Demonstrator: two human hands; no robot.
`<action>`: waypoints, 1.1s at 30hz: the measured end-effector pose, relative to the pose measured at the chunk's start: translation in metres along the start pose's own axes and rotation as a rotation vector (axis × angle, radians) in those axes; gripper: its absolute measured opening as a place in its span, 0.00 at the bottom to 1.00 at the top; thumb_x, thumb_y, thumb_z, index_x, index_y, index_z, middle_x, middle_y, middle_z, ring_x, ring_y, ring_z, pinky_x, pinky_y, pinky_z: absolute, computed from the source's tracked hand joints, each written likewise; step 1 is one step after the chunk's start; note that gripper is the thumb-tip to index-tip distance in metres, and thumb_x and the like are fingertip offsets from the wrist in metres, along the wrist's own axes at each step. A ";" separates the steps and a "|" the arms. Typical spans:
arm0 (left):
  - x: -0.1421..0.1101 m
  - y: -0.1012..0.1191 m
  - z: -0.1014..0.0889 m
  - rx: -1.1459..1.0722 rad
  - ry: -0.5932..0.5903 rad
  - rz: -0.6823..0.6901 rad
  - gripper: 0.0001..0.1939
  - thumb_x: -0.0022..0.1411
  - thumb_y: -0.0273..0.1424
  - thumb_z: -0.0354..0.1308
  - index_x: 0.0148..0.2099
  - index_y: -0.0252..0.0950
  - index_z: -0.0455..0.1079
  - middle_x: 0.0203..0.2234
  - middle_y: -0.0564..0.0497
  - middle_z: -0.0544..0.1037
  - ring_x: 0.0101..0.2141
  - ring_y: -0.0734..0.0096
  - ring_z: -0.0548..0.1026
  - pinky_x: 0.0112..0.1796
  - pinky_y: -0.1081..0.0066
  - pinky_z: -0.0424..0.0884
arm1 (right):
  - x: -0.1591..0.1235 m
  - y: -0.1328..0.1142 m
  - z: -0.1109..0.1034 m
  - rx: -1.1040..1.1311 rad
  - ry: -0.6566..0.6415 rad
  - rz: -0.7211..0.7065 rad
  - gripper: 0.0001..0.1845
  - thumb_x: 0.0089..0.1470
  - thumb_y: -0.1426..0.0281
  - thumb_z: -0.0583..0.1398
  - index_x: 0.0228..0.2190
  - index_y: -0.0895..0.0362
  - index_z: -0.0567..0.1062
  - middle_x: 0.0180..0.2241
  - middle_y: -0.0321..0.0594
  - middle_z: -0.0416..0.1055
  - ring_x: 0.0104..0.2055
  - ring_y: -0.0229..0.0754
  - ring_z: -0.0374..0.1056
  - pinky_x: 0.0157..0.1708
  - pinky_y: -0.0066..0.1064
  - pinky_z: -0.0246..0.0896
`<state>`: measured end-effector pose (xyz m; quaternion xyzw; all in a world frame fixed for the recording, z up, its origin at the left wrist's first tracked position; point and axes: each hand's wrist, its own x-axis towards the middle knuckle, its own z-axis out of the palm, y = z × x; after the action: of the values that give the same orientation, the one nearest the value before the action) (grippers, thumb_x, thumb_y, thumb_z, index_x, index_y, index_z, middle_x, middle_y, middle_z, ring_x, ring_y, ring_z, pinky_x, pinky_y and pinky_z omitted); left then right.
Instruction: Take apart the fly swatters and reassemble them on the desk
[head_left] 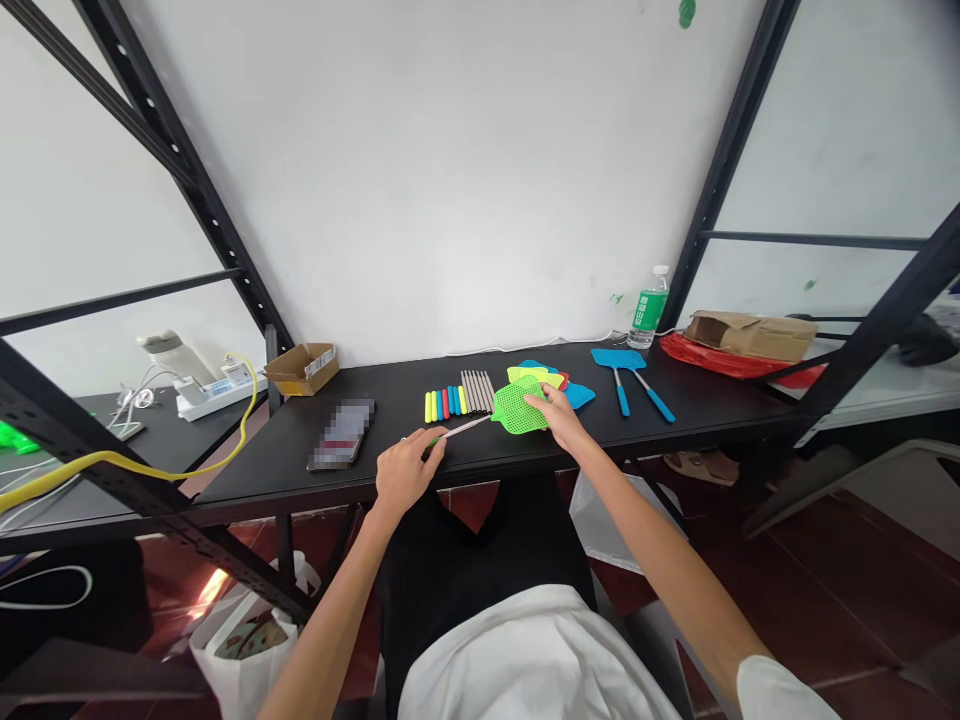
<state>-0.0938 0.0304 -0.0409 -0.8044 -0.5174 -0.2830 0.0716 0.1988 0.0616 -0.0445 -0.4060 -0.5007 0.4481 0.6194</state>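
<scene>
Both my hands hold one green fly swatter (517, 408) above the front of the black table. My left hand (407, 467) is closed round its handle end, where a bit of green shows at the fingers and a thin metal rod runs to the head. With my right hand (559, 416) I pinch the right edge of the perforated head. Just behind lie a row of coloured handle grips (445, 402) and several metal rods (478, 391). Loose swatter heads in yellow (536, 376), blue (580, 396) and red are stacked beyond, partly covered by the green head.
Two blue fly swatters (632, 377) lie at the right, before a water bottle (649, 308). A phone (342, 434) and an open cardboard box (302, 369) are at the left. A yellow cable (105, 459) crosses the shelf post. Red plastic (705, 358) lies far right.
</scene>
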 end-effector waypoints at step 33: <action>-0.002 -0.003 0.005 0.032 0.037 0.030 0.19 0.72 0.43 0.44 0.53 0.49 0.74 0.31 0.53 0.78 0.30 0.70 0.74 0.27 0.71 0.53 | -0.003 0.001 -0.001 -0.045 -0.054 -0.066 0.22 0.50 0.55 0.65 0.44 0.53 0.76 0.44 0.42 0.76 0.47 0.50 0.72 0.47 0.40 0.67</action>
<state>-0.0947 0.0325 -0.0464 -0.8055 -0.5082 -0.2886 0.0981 0.1992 0.0594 -0.0459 -0.3907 -0.5404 0.4270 0.6108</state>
